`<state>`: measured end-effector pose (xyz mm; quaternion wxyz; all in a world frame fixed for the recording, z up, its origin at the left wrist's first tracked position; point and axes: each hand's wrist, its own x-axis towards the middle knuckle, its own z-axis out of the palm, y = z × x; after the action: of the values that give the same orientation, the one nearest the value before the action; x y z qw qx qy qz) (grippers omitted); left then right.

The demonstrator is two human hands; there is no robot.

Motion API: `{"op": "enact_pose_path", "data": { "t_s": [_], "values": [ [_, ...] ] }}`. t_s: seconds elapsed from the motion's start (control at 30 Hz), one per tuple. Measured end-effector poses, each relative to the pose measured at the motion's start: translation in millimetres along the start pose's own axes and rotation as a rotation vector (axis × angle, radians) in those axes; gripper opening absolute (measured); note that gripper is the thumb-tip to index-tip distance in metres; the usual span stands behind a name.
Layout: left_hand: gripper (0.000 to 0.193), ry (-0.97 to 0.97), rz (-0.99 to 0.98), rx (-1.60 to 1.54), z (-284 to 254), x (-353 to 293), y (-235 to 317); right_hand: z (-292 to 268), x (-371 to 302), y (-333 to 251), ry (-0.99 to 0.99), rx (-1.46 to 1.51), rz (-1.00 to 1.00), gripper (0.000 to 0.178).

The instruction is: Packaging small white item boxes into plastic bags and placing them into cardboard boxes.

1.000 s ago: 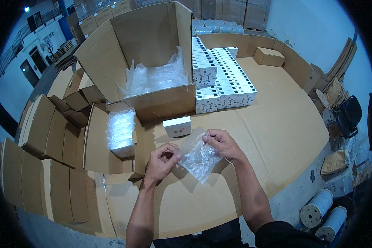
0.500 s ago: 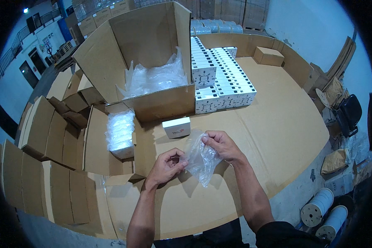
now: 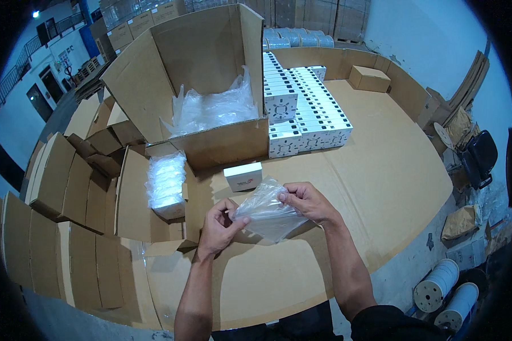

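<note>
A clear plastic bag (image 3: 267, 215) is stretched between my two hands above the cardboard-covered table. My left hand (image 3: 217, 227) pinches one edge of it between thumb and fingers. At the other side, my right hand (image 3: 308, 203) grips the bag near its upper corner. Just beyond the bag a small white box (image 3: 243, 177) stands on the table, touched by neither hand. To its left, an open carton (image 3: 136, 204) holds a row of white boxes wrapped in clear plastic (image 3: 166, 184).
Behind, a large open carton (image 3: 222, 145) contains a heap of clear bags (image 3: 213, 108). White boxes (image 3: 310, 122) are stacked right of it. Empty-looking cartons (image 3: 62, 182) crowd the left side. A closed brown box (image 3: 370, 78) sits far right; cable reels (image 3: 436, 284) lie on the floor.
The bag has gone from hanging crumpled to being pulled taut sideways. My left hand has moved slightly left and up, while my right hand stays nearly in place.
</note>
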<state>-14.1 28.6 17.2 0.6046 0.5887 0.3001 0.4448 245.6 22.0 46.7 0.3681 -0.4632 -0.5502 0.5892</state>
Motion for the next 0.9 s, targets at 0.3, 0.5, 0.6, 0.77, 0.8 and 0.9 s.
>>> {"op": "enact_pose_path", "data": {
  "t_s": [0.3,0.5,0.6,0.77,0.8,0.9],
  "values": [
    [0.044,0.270,-0.006,-0.396,16,0,-21,28,17,16,0.278,0.068,-0.351,0.027],
    [0.027,0.385,-0.133,-0.020,29,-3,-21,62,27,26,0.359,0.076,-0.300,0.026],
    [0.019,0.469,-0.087,0.064,32,-1,-15,66,30,34,0.428,0.042,-0.354,0.025],
    [0.023,0.518,-0.010,0.116,27,-1,-23,60,26,27,0.520,0.018,-0.281,0.026],
    [0.023,0.513,-0.011,0.114,28,0,-21,58,26,27,0.502,0.090,-0.286,0.026],
    [0.023,0.475,0.024,0.245,26,-1,-18,53,27,29,0.457,0.156,-0.287,0.025]
  ]
}}
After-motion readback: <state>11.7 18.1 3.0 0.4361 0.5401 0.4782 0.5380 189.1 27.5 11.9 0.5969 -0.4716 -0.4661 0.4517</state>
